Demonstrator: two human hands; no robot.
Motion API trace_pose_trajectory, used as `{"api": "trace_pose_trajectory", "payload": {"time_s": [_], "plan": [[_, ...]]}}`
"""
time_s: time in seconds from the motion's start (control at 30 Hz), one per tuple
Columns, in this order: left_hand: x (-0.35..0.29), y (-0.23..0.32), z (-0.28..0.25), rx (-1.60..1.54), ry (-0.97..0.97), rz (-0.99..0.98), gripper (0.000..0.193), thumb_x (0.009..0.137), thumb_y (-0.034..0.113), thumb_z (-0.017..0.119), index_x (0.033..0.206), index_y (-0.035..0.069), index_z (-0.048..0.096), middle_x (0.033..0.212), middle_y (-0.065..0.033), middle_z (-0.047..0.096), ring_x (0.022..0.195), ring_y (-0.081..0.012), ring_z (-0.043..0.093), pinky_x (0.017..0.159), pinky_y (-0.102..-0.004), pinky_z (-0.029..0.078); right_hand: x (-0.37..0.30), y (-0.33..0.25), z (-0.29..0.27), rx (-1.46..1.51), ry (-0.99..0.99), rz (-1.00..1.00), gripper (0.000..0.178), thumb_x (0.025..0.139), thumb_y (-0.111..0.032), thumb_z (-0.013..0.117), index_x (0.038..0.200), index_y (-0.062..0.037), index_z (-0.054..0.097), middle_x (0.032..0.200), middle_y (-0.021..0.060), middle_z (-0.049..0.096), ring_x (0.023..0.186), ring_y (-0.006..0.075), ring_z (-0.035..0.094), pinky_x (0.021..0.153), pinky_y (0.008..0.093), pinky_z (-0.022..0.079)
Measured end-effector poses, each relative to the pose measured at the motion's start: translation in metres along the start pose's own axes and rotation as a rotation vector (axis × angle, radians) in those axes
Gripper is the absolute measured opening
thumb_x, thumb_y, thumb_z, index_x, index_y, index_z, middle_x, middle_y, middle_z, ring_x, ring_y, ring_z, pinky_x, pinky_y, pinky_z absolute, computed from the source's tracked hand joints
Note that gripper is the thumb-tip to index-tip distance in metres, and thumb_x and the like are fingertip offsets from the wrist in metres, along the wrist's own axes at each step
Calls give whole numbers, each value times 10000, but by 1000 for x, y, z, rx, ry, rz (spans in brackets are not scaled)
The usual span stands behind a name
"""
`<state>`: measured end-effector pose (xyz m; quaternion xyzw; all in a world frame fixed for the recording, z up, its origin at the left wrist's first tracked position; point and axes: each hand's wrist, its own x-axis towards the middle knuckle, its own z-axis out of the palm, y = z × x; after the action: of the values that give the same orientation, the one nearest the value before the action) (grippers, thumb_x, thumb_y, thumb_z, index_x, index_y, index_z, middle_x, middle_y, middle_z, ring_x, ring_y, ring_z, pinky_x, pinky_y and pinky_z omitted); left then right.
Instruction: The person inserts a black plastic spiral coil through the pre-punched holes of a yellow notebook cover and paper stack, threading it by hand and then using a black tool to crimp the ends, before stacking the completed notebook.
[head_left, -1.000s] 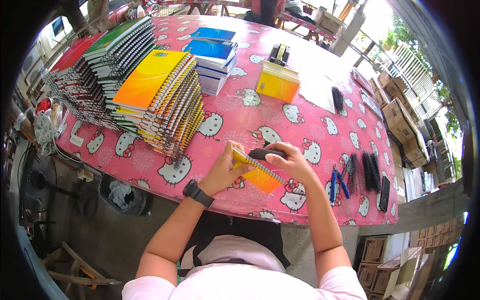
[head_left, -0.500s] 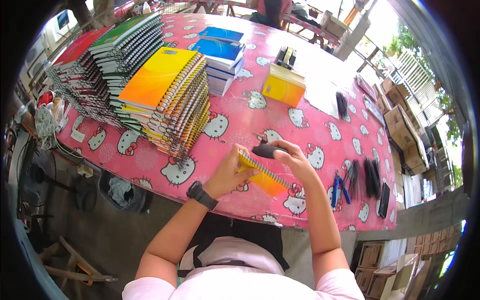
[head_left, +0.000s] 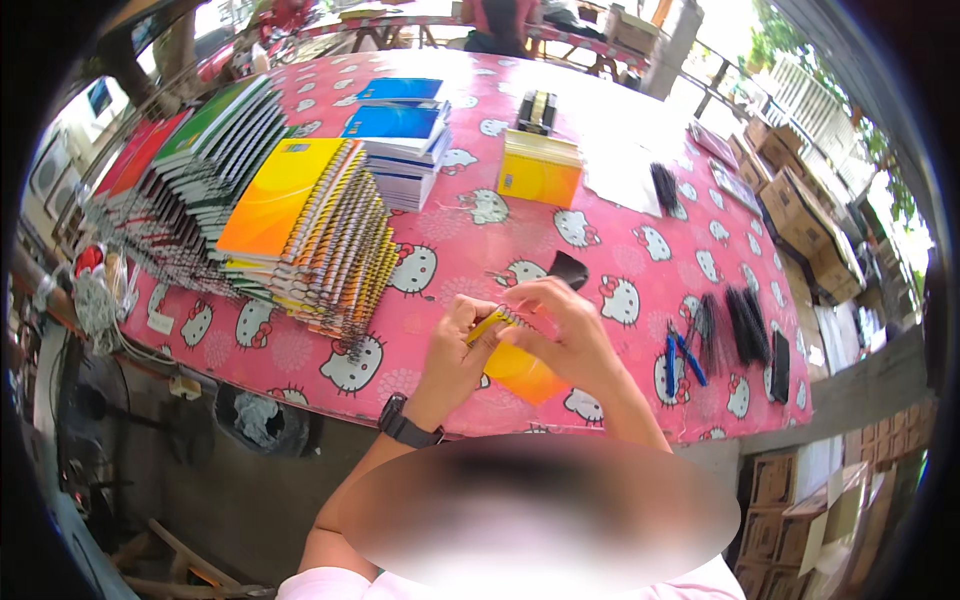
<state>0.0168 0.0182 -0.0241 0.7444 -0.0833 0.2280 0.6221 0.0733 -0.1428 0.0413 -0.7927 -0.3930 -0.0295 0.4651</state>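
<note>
Left grip [head_left: 458, 338] pinches a yellow-orange spiral-bound notebook [head_left: 522, 376]; right grip [head_left: 572, 328] half-curled alongside, hold unclear; round black bin [head_left: 296, 430] contains crumpled pale plastic [head_left: 258, 413].

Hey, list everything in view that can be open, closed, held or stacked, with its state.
Yellow-orange spiral notebook: gripped by the left hand; right hand at its coil
Blue-handled pliers: lying down, handles spread
Large yellow-orange spiral notebooks: stacked, top cover closed
Blue-covered books: stacked, top covers closed
Green-covered spiral notebooks: stacked
Black binding coils: loose, bunched
</note>
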Motion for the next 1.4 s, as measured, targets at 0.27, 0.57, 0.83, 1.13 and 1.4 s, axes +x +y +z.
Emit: {"api": "trace_pose_trajectory", "payload": {"time_s": [0.27, 0.57, 0.83, 1.13, 1.4], "plan": [[-3, 40, -5, -14, 24, -34, 185, 789, 103, 739, 912, -7, 656, 871, -50, 607, 740, -90, 572, 629, -224, 466, -9, -9, 4, 364, 63, 36, 276, 765, -168, 768, 924, -22, 597, 788, 39, 543, 708, 118, 543, 625, 256, 459], [3, 46, -11, 17, -45, 116, 170, 755, 97, 760, 881, 12, 683, 828, -63, 636, 719, -120, 636, 595, -252, 531, -14, -23, -3, 333, 38, 49, 321, 723, -153, 809, 816, -39, 524, 722, -18, 463, 637, 67, 397, 547, 232, 351], [-5, 49, -10, 40, 40, 88, 189, 723, 37, 772, 895, 12, 698, 812, -38, 625, 705, -58, 545, 570, -194, 430, -17, -24, -1, 113, 61, -48, 296, 760, -199, 765, 885, -20, 565, 729, 62, 488, 619, 171, 465, 562, 281, 409], [-10, 58, -15, -129, 149, -98, 182, 729, 8, 773, 847, 29, 636, 820, -32, 637, 728, -60, 561, 644, -203, 462, -14, -38, 15, 92, 137, -147, 132, 820, -68, 646, 937, -17, 614, 810, 108, 582, 789, 280, 559, 686, 346, 460], [17, 129, -98, 19, 751, 298, 260, 904, 172, 622, 1105, 63, 498, 1037, -48, 504, 889, -126, 524, 763, -265, 468, -7, -35, -18, 187, 503, -185, 392, 840, -267, 679, 1130, -38, 549, 1139, 122, 574, 1011, 241, 531, 906, 379, 404]]}}
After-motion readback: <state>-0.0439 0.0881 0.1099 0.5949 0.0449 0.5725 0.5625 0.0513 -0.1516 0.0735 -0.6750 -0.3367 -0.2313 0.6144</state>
